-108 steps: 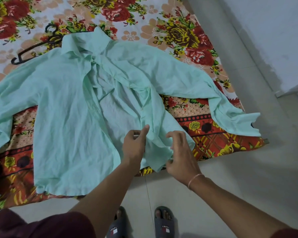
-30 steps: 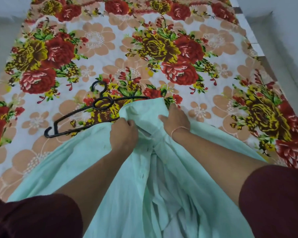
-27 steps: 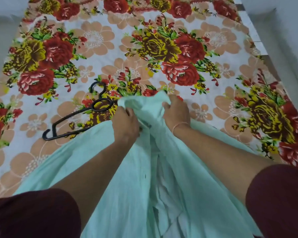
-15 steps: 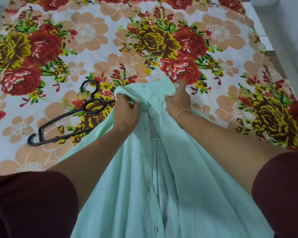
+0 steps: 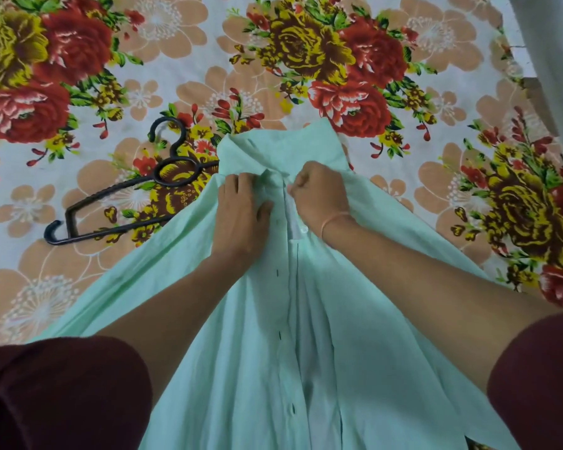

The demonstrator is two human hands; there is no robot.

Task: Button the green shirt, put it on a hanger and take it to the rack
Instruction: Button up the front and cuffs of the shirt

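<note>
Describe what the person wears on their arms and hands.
Dark maroon short sleeves cover both upper arms; the forearms are bare. A thin pale orange band circles the right wrist. The left hand and right hand show no gloves or rings.

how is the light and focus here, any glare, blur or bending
Head view: soft, even light, no glare on the shirt; faint shadow under the left hand and right hand; mildly soft all over, buttonholes slightly smeared; wide-angle stretch toward the edges, where the sheet spreads and the sleeves loom large.
</note>
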